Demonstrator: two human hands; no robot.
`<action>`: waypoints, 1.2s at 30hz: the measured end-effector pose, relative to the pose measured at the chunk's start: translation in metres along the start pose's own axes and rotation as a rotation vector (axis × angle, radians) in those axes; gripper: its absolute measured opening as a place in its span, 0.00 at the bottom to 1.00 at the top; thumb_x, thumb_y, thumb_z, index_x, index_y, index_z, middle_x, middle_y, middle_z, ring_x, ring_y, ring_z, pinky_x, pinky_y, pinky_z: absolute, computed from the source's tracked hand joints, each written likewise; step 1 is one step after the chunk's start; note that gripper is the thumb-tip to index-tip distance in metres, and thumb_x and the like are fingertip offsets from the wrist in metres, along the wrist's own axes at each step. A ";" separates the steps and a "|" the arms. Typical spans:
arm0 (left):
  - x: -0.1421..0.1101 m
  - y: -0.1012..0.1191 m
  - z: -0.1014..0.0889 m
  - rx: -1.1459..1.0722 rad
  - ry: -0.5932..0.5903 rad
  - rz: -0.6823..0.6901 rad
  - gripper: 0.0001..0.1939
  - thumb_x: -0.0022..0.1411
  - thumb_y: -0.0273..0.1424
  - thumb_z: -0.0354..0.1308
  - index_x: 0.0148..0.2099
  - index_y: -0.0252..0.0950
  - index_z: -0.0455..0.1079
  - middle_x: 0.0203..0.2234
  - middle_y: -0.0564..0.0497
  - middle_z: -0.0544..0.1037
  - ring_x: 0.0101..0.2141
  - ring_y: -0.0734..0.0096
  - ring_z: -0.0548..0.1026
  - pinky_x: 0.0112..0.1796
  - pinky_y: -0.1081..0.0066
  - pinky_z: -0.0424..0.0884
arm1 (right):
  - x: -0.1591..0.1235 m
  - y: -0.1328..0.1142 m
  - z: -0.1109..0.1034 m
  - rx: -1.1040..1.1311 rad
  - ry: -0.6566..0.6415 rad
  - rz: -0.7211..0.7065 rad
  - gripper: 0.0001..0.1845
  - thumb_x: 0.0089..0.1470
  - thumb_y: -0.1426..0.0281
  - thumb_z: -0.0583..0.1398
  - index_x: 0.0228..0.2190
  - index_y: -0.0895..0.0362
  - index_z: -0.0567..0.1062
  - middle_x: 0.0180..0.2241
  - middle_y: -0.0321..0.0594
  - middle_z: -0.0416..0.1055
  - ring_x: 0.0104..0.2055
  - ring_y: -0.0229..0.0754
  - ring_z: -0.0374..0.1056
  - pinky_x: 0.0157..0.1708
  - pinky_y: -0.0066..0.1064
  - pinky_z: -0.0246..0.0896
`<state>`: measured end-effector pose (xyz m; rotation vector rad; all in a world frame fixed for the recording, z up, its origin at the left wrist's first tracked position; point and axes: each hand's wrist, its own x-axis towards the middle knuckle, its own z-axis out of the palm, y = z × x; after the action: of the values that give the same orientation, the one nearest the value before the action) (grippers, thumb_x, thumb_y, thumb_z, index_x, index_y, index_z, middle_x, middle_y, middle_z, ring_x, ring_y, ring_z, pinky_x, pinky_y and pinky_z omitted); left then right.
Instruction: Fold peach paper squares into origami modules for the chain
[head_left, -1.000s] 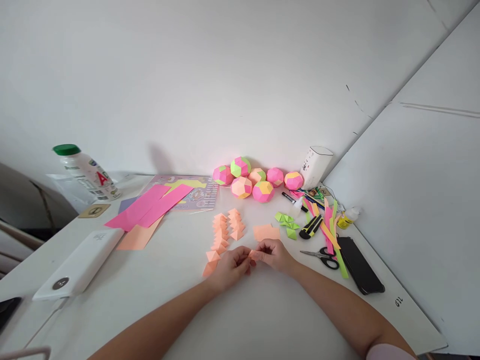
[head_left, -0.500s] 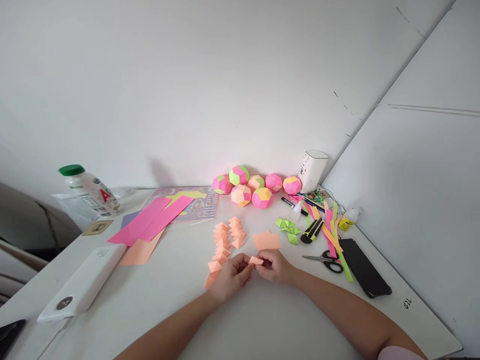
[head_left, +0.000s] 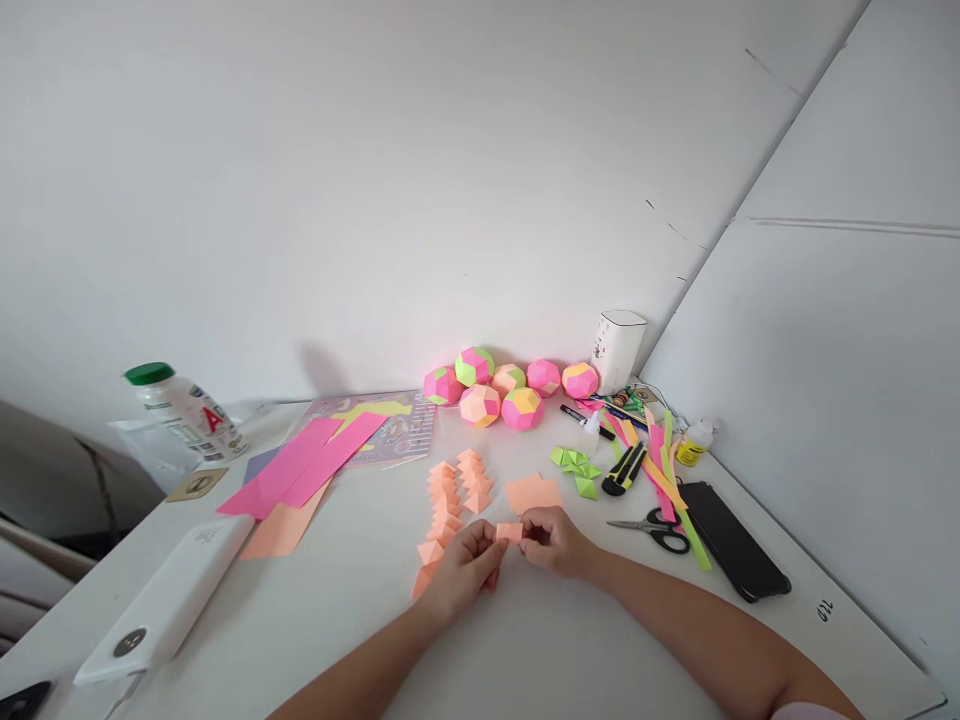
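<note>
Between my two hands is a small peach paper piece (head_left: 510, 533), pinched at its left side by my left hand (head_left: 471, 562) and at its right side by my right hand (head_left: 556, 542). Both hands are closed at the fingertips. Just beyond them lie flat peach paper pieces (head_left: 534, 494). Left of the paper stand two rows of folded peach units (head_left: 444, 495), the nearest ones close by my left hand. Several folded green units (head_left: 576, 466) sit farther back on the right.
Faceted paper balls (head_left: 480, 405) line the wall. To the right lie a cutter (head_left: 624, 470), scissors (head_left: 658, 530), paper strips (head_left: 662, 460), a glue bottle (head_left: 694, 443) and a black phone (head_left: 731, 540). On the left are pink sheets (head_left: 300, 465), a white power bank (head_left: 165, 600) and a bottle (head_left: 187, 415).
The peach paper between my fingers has turned so that a flat rectangular face shows, where earlier only a small part was visible. My view has tilted upward and shifted slightly.
</note>
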<state>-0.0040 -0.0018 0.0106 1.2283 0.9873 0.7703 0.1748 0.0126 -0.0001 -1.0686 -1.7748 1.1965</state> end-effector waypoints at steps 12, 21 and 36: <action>0.000 0.000 0.000 -0.064 -0.015 0.025 0.18 0.56 0.44 0.55 0.26 0.39 0.54 0.15 0.58 0.70 0.17 0.76 0.63 0.22 0.75 0.57 | 0.002 0.005 -0.002 0.247 -0.038 0.041 0.08 0.48 0.68 0.61 0.28 0.58 0.66 0.23 0.30 0.63 0.22 0.33 0.63 0.23 0.26 0.58; 0.000 0.001 -0.001 -0.065 -0.008 0.047 0.15 0.59 0.44 0.52 0.31 0.36 0.62 0.20 0.55 0.72 0.19 0.77 0.67 0.22 0.75 0.59 | 0.001 0.010 0.002 0.169 0.053 -0.023 0.09 0.48 0.66 0.62 0.26 0.58 0.67 0.25 0.34 0.67 0.20 0.33 0.63 0.21 0.26 0.58; 0.001 -0.003 -0.003 -0.067 0.027 0.019 0.17 0.59 0.43 0.52 0.43 0.35 0.65 0.19 0.55 0.74 0.20 0.74 0.68 0.23 0.74 0.62 | 0.004 0.018 0.005 -0.179 0.101 -0.484 0.05 0.52 0.69 0.60 0.26 0.57 0.73 0.27 0.40 0.71 0.30 0.39 0.68 0.28 0.29 0.64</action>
<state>-0.0068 0.0000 0.0074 1.1734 0.9654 0.8303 0.1733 0.0182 -0.0177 -0.7177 -1.9402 0.6882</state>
